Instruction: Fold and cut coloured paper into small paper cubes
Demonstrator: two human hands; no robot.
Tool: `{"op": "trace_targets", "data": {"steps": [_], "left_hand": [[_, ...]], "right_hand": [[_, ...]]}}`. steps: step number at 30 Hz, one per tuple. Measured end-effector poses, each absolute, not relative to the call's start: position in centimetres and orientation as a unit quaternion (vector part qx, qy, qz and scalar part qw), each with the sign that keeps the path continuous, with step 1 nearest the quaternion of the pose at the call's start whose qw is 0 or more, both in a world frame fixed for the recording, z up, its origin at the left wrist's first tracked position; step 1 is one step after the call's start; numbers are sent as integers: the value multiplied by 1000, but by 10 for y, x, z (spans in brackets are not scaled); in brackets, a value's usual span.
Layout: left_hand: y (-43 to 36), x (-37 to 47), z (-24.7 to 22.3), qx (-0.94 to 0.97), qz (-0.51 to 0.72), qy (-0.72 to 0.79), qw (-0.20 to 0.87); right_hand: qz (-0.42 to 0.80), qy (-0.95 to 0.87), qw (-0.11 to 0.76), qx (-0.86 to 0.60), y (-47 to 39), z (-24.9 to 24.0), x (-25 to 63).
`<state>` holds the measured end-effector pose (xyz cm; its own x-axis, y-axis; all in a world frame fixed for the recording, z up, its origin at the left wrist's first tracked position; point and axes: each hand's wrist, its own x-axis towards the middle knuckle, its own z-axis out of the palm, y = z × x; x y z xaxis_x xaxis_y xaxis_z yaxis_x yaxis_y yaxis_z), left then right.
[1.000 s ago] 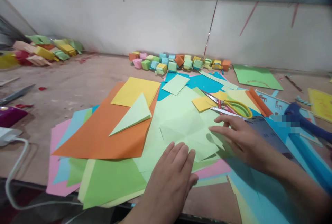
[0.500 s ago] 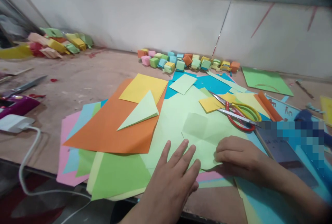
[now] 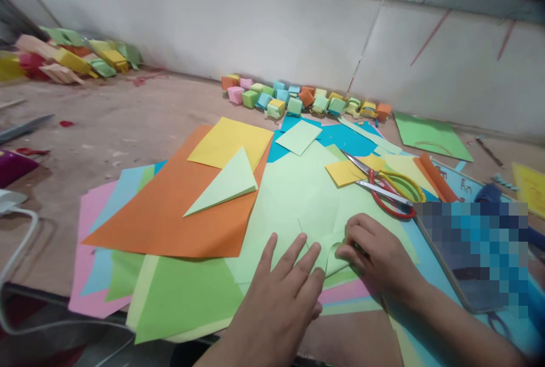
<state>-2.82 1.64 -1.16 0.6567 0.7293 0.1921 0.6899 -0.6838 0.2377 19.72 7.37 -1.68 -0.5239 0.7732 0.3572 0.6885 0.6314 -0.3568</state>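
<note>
My left hand (image 3: 285, 293) lies flat with fingers spread, pressing on a light green sheet of paper (image 3: 317, 222). The right corner of that sheet is pinched between the thumb and fingers of my right hand (image 3: 378, 256), and the paper curls up there. Beneath it is a larger light green sheet (image 3: 289, 191), so the borders between the two are hard to make out. Scissors (image 3: 381, 190) with red and yellow handles rest just beyond my right hand. A folded light green triangle (image 3: 227, 182) sits on an orange sheet (image 3: 170, 214) to the left.
Small coloured paper blocks (image 3: 293, 105) line the wall, with more paper shapes (image 3: 80, 58) at far left. A yellow sheet (image 3: 230, 140), a green sheet (image 3: 179, 293) and a flat green square (image 3: 432, 135) lie about. A phone-like device (image 3: 477, 285), partly pixelated, is at right; a white cable (image 3: 25, 265) hangs left.
My right hand has lifted and curled the paper's edge over toward the left. My left hand stays nearly in place, and the view has shifted slightly.
</note>
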Motion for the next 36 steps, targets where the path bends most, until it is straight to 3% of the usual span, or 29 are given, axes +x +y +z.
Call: {"op": "trace_targets", "data": {"steps": [36], "left_hand": [[20, -21, -7, 925, 127, 356, 20]], "right_hand": [[155, -833, 231, -479, 71, -15, 191]]}}
